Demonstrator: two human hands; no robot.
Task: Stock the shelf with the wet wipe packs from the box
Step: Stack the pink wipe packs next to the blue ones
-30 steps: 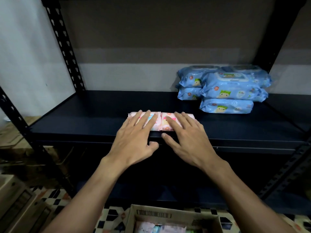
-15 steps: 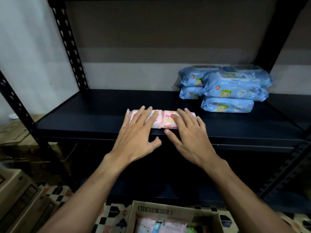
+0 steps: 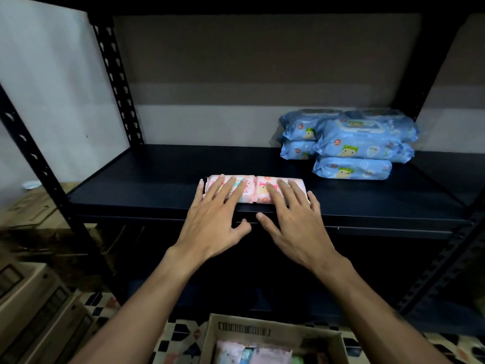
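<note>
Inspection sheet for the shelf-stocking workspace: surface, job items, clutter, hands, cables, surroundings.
Surface: dark metal shelf board, dimly lit.
Job's things: two pink wet wipe packs side by side, touching, near the front edge; blue wet wipe packs stacked at back right; open brown cardboard box below, more packs inside.
Clutter: nothing seen.
Grippers: left hand and right hand flat, fingers straight, one on each pink pack.
Cables: nothing seen.
Surroundings: black perforated uprights; brown cartons at left; checkered floor tiles.
</note>
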